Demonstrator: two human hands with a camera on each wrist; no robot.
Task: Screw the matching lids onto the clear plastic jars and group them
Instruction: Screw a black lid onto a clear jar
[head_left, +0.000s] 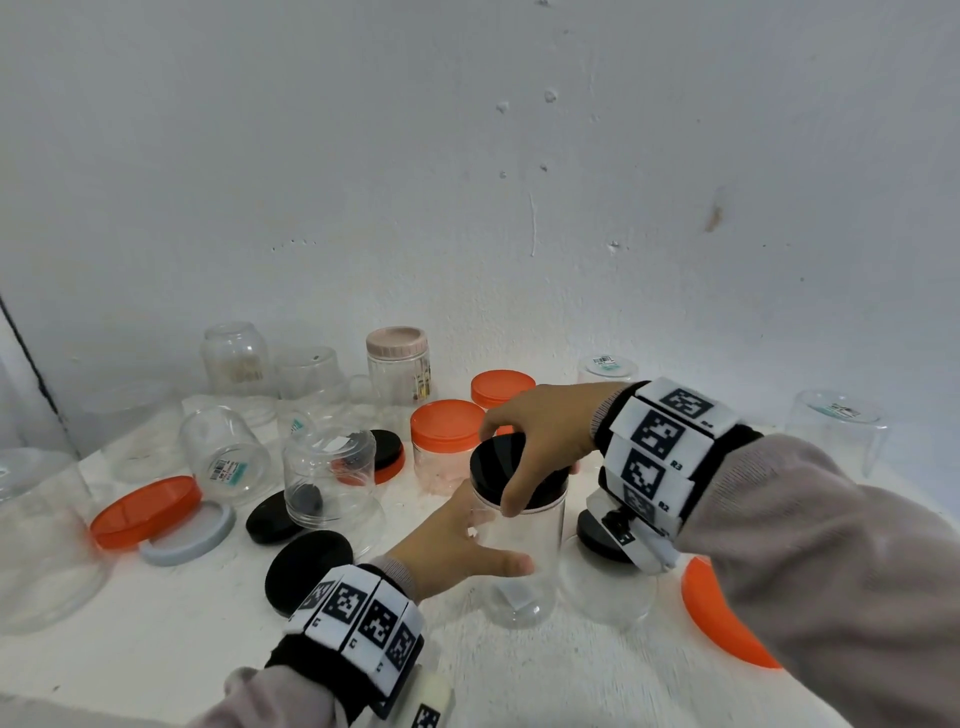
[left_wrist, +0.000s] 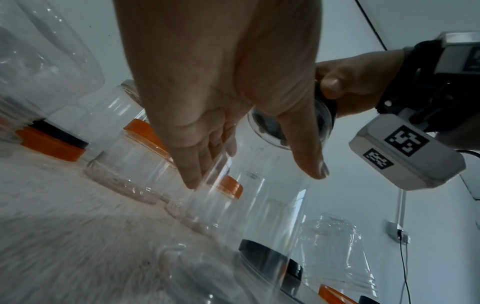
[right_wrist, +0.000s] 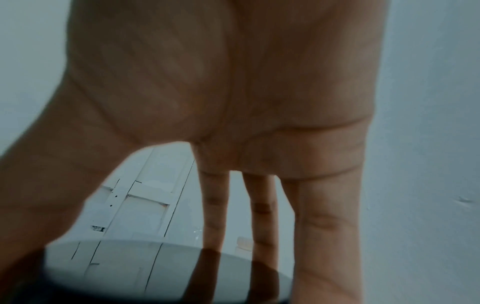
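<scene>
the right hand (head_left: 540, 441) clamps the black lid (head_left: 498, 467); the left hand (head_left: 457, 545) wraps the clear jar (head_left: 524, 561), likely light, slippery and thin-walled, best gripped mid-body.

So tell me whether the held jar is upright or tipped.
Upright: the clear jar stands on its base, left hand steadying it, black lid on top.

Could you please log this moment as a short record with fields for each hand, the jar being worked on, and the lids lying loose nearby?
left hand: holds the clear jar by its side
right hand: grips the black lid from above
jar: upright on the white table
lid: on the jar mouth; tightness cannot be told
loose lids: black disc, orange lid, grey ring
</scene>
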